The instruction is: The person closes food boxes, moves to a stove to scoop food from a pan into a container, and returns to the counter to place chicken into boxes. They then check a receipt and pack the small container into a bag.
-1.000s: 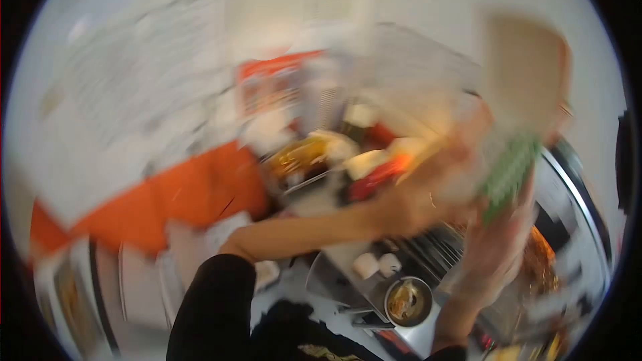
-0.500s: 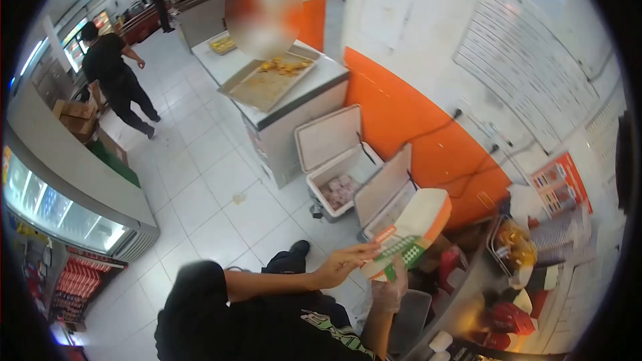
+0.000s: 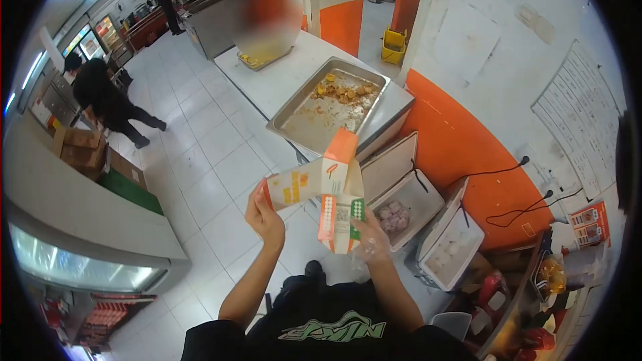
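A cardboard food box [image 3: 342,210] in white, orange and green is held up in front of my body, its flaps partly unfolded. At its left, my left hand [image 3: 265,217] is closed on the edge of a long flap with yellow print. My right hand [image 3: 370,232], in a clear plastic glove, grips the box at its green side. Beyond the box, a metal tray [image 3: 294,110] with scattered food pieces [image 3: 344,90] rests on the white counter [image 3: 311,47].
Open coolers [image 3: 445,254] stand on the floor at the right, beside the orange wall panel. Farther right is a work surface with red items [image 3: 535,339]. A person [image 3: 110,97] bends near cardboard boxes [image 3: 80,150] at the left; another person [image 3: 167,5] stands farther back.
The view has turned right towards the counter. Both hands have moved left with the box, which is now more unfolded; my left hand has shifted to its flap. The nearer person now bends over.
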